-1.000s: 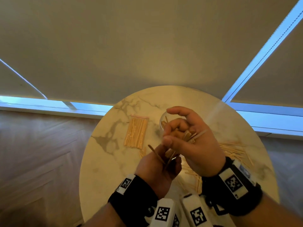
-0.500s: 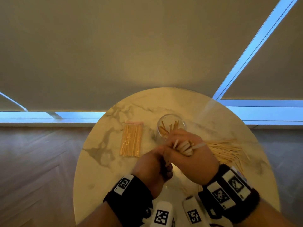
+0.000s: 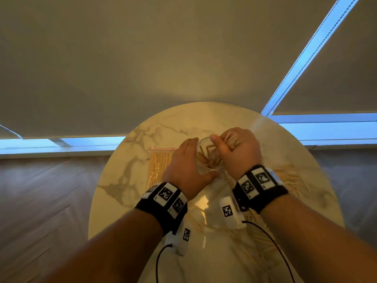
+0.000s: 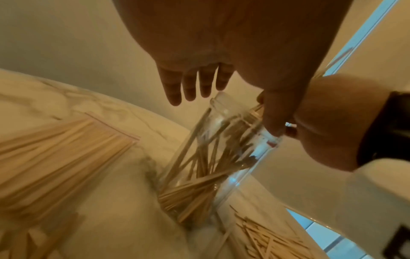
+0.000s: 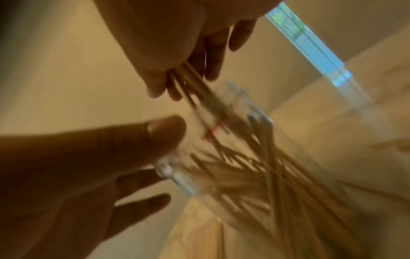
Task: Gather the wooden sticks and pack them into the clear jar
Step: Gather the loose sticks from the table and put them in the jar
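A clear jar (image 3: pixel 206 162) stands mid-table with several wooden sticks inside (image 4: pixel 199 175). My right hand (image 3: pixel 222 139) grips a bundle of wooden sticks (image 3: pixel 232 140) over the jar's mouth. The bundle's lower ends (image 5: pixel 188 77) point down into the jar (image 5: pixel 244 157). My left hand (image 3: pixel 189 144) lies against the jar's left side. Its fingers (image 4: pixel 193 84) are straight and its thumb sits near the rim; it holds nothing. More loose sticks (image 3: pixel 289 176) lie scattered on the table to the right and near me.
A flat clear bag of sticks (image 3: pixel 158 164) lies left of the jar, partly under my left hand. The round marble table (image 3: pixel 183 123) stands against a beige window blind, with wooden floor on both sides.
Both hands moved forward from near me to the jar. The left hand left the bundle and went to the jar's side; the right hand carried the bundle over the jar's mouth.
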